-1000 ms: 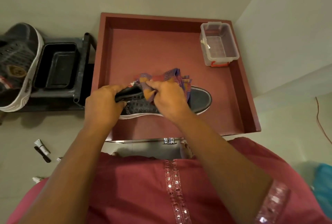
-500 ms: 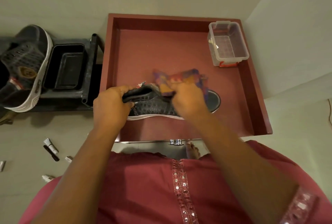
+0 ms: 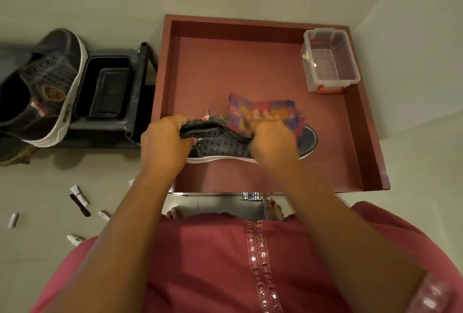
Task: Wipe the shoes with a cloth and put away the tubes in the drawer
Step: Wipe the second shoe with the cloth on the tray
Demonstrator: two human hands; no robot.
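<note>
A dark shoe with a white sole [image 3: 220, 146] lies on its side in the open red-brown drawer [image 3: 250, 67]. My left hand [image 3: 165, 142] grips the shoe's heel collar. My right hand [image 3: 273, 139] holds a checked purple and orange cloth [image 3: 260, 112] bunched against the shoe's upper, hiding its middle. The toe sticks out to the right. A second dark shoe [image 3: 42, 84] leans on a black rack at the left. Several small tubes [image 3: 79, 194] lie scattered on the floor at the lower left.
A clear plastic box with a red clasp [image 3: 329, 59] stands in the drawer's far right corner. A black tray [image 3: 105, 87] sits on the low black rack [image 3: 141, 92] left of the drawer. My bare feet [image 3: 273, 208] show under the drawer front. Walls close in behind and to the right.
My right hand has slid the cloth rightwards along the shoe, towards the toe. My left hand keeps its grip on the heel. The view has shifted slightly to the left.
</note>
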